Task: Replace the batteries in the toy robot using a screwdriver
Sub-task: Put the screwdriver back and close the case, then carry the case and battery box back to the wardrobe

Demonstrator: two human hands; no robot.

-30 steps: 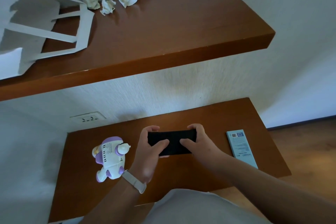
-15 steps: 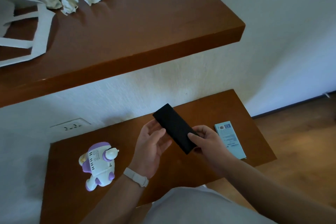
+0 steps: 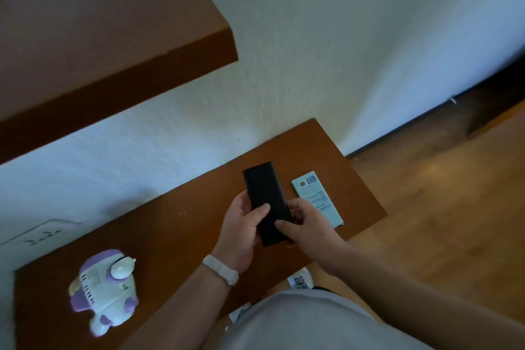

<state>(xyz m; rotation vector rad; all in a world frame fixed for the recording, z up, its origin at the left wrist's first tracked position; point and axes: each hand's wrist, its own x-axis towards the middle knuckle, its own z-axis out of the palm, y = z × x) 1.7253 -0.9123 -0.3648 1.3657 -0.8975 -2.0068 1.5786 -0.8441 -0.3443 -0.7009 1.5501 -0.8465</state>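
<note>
A black case (image 3: 265, 196) is being gripped at its lower end by the left hand (image 3: 241, 224) and the right hand (image 3: 306, 224), thumbs and fingers curled round its edges, above the wooden table (image 3: 176, 236). The toy robot (image 3: 103, 290) is lying well apart on the table's left side, untouched. If the case is opened while being tilted like this, its contents could be spilled onto the table or floor. It is closed, so nothing inside is being shown; possibly the screwdriver is housed there. The pale blue packet (image 3: 316, 197) lying just beside it is closed too, its contents unseen.
</note>
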